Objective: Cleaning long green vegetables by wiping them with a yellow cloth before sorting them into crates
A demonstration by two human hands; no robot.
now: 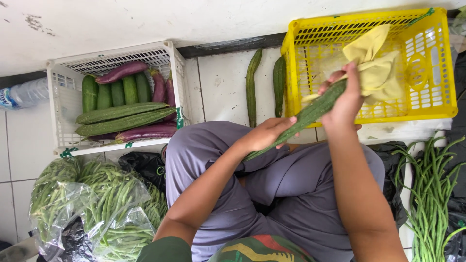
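Note:
My left hand [266, 134] grips the lower part of a long green ridged gourd [308, 115] that slants up to the right over my lap. My right hand [345, 99] holds a pale yellow cloth [374, 68] pressed against the gourd's upper end. Hand and cloth hover over the front wall of the yellow plastic crate [439, 63]; the gourd's tip is hidden under the cloth.
A white crate [59, 104] at the left holds cucumbers, gourds and purple eggplants. Two more green gourds [252, 85] lie on the tiled floor between the crates. Bagged green beans [104, 206] sit at lower left, loose long beans [429, 194] at the right, a plastic bottle [22, 93] far left.

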